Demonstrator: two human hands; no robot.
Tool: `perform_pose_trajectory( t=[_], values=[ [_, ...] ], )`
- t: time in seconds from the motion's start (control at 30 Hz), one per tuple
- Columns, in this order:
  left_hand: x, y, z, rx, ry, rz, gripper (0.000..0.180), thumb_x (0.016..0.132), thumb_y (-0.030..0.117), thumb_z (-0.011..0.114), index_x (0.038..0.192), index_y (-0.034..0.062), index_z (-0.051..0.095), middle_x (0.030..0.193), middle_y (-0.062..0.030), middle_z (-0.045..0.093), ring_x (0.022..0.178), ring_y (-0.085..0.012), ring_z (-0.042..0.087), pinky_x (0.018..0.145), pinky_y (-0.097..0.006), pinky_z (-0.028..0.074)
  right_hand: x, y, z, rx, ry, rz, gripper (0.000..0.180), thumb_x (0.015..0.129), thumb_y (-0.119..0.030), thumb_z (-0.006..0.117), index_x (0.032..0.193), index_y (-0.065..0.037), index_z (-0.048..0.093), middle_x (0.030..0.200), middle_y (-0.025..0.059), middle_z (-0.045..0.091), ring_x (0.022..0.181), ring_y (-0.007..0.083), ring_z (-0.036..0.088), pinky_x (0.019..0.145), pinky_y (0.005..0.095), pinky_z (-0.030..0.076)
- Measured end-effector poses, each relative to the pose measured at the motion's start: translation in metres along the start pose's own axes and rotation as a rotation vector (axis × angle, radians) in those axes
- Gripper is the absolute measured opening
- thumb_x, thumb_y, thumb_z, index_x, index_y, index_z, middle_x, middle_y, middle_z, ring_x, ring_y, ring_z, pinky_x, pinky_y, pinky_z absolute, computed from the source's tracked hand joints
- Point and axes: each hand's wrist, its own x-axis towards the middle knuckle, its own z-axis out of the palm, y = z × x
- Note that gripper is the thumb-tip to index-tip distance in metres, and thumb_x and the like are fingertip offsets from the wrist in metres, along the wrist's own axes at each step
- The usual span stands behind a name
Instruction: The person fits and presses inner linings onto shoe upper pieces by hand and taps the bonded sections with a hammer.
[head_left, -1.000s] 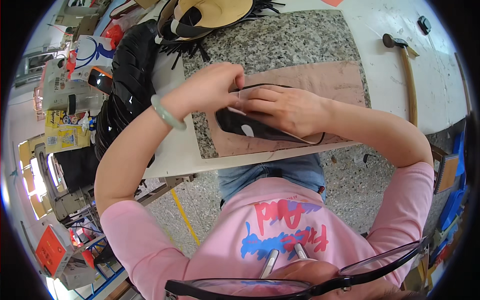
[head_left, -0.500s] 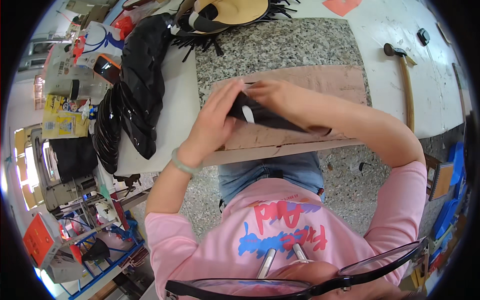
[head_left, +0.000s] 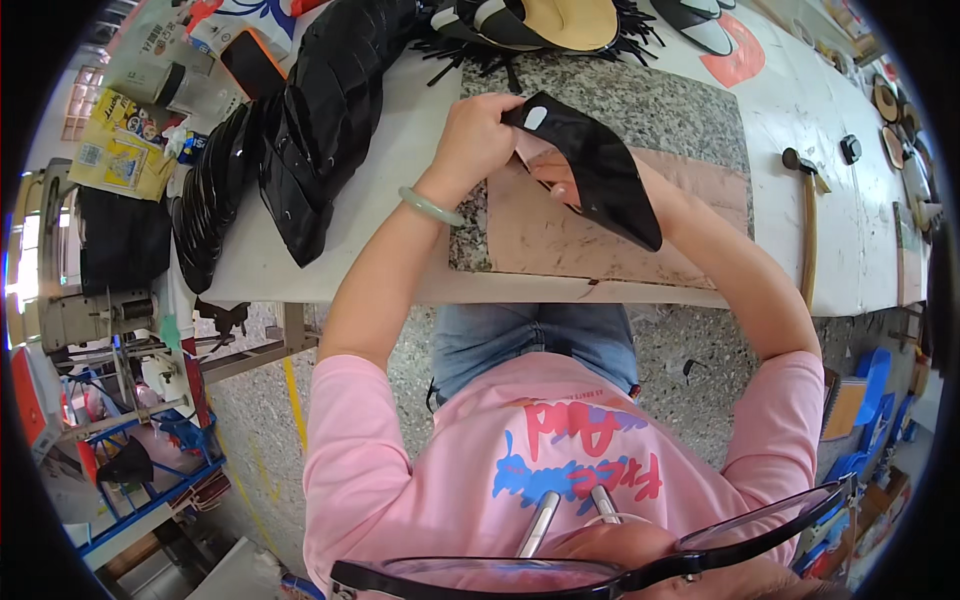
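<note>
A glossy black curved leather shoe upper [head_left: 610, 165] with a white oval mark near one end is held up over the work board. My left hand [head_left: 480, 135] is closed on its far left end, the fingers pinching the edge by the mark. Behind the upper is my right hand [head_left: 562, 184]; its fingertips show past the inner curve and appear curled against the piece, while the leather hides the rest. Below both hands lies a worn pinkish-brown board [head_left: 540, 240] on a speckled granite slab [head_left: 690, 110].
Nested black uppers [head_left: 310, 150] lie in long stacks at the left, beside a phone in an orange case [head_left: 252, 65] and a clear jar [head_left: 205, 95]. Fringed black pieces [head_left: 500, 25] sit at the far side. A hammer [head_left: 808, 230] lies at the right, near a small black object [head_left: 851, 149].
Both hands have moved away from me with the upper. It was bunched low between them; now it is raised and spread into a curve. The view has also shifted.
</note>
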Motion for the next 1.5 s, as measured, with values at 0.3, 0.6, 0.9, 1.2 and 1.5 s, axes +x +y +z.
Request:
perform_pose_trajectory(
  t=[0.3,0.6,0.9,1.2,1.5],
  values=[
    [0.004,-0.001,-0.014,-0.287,-0.203,-0.223,0.025,0.079,0.002,0.065,0.103,0.0019,0.072,0.079,-0.0030,0.070,0.065,-0.0092,0.059,0.061,-0.025,0.048,0.043,0.037,-0.009,0.028,0.473,0.086,0.025,0.097,-0.025,0.042,0.105,-0.004,0.054,0.099,0.0105,0.062,0.096,0.0193,0.057,0.086,0.0304,0.043],
    [-0.034,0.047,-0.020,-0.131,0.151,-0.008,0.026,0.080,0.002,0.065,0.106,0.0020,0.067,0.089,-0.0136,0.071,0.079,-0.0208,0.070,0.072,-0.029,0.053,0.034,-0.066,0.004,-0.347,0.575,0.073,0.025,0.085,-0.001,0.052,0.105,-0.007,0.065,0.093,0.0153,0.068,0.083,0.0302,0.067,0.074,0.0320,0.051],
    [-0.074,0.088,-0.023,-0.093,0.481,0.378,0.026,0.084,-0.009,0.058,0.106,0.0013,0.066,0.091,-0.0116,0.067,0.079,-0.0204,0.065,0.071,-0.027,0.051,0.004,-0.114,0.004,-0.652,0.584,-0.443,0.032,0.078,-0.003,0.062,0.110,0.000,0.064,0.099,0.0139,0.067,0.086,0.0306,0.065,0.078,0.0372,0.052],
    [-0.090,0.122,-0.043,-1.219,0.096,-0.051,0.021,0.100,0.022,0.055,0.104,0.0021,0.061,0.087,0.0073,0.054,0.078,-0.0007,0.043,0.068,-0.017,0.037,0.000,-0.138,0.013,-0.509,0.932,-0.633,0.028,0.082,-0.012,0.068,0.108,-0.001,0.064,0.089,0.0072,0.067,0.091,0.0204,0.061,0.080,0.0291,0.050],
    [-0.089,0.117,-0.030,-1.118,0.035,-0.024,0.018,0.099,0.017,0.056,0.107,0.0014,0.060,0.089,0.0054,0.056,0.079,-0.0015,0.045,0.068,-0.018,0.038,-0.023,-0.137,0.039,0.346,0.667,-0.115,0.025,0.100,-0.024,0.056,0.104,0.000,0.060,0.087,-0.0049,0.058,0.074,0.0013,0.044,0.063,0.0188,0.038]
  ],
)
